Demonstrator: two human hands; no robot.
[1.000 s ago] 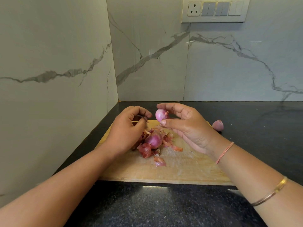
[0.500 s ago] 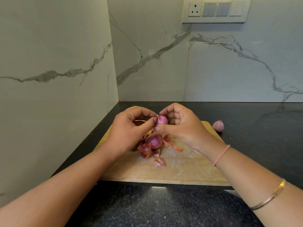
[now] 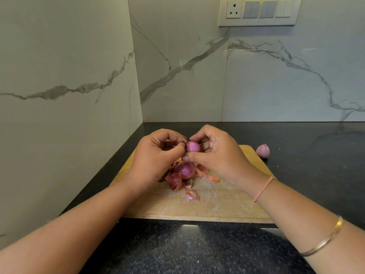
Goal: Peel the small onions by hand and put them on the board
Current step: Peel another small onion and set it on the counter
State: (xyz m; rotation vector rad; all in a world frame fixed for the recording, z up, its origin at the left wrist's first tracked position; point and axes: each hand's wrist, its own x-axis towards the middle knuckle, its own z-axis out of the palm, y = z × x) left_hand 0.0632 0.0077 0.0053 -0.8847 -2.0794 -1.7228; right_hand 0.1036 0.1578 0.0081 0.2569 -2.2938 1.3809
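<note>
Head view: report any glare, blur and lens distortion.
Head view: a bright glare patch sits on the black countertop just before the cutting board; wide-angle stretch enlarges the forearms at the lower corners; the onion being peeled looks slightly soft.

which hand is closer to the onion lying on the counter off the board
Right. The right hand sits just left of the counter onion, over the board; the left hand is farther left, beyond the held onion.

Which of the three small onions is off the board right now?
The pale onion on the black counter, right of the board. The held onion and the darker onion are over it.
</note>
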